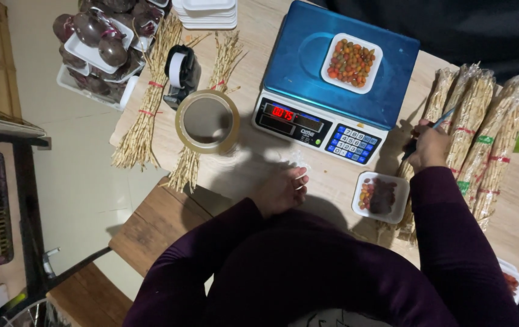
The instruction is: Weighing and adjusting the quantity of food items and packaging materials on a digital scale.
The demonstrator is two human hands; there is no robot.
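1. Wooden bench (271, 163), seen from above; a person in a dark purple sleeve leans over its near edge
2. Left hand (280, 191) rests near the near edge, in front of the scale; fingers curled onto a bit of crumpled clear film (299, 160) – a loose pinch, not a firm grip
3. Right hand (429, 145) is further toward the right side of the bench, fingers closed round a thin pen-like tool (435, 127), its tip toward the wrapped bundles of pale stalks (483, 139) along the right edge
4. Blue weighing scale (332, 85) sits mid-bench toward the far edge, red display lit; on its pan a white tray of small red and orange fruit (351, 62)
5. A second white tray (382, 197) lies between the two hands near the near edge, partly filled, in shadow
6. Step in hand, as judged: weighing a portion and getting film ready – tray on the pan, wrap not yet applied
7. Next move would call for a freed right hand and the film drawn flat over a tray
8. Left half: tape roll (207, 121), tape dispenser (181, 69), loose stalk bundles (144, 115), wrapped dark fruit trays (99, 48) at the far left corner
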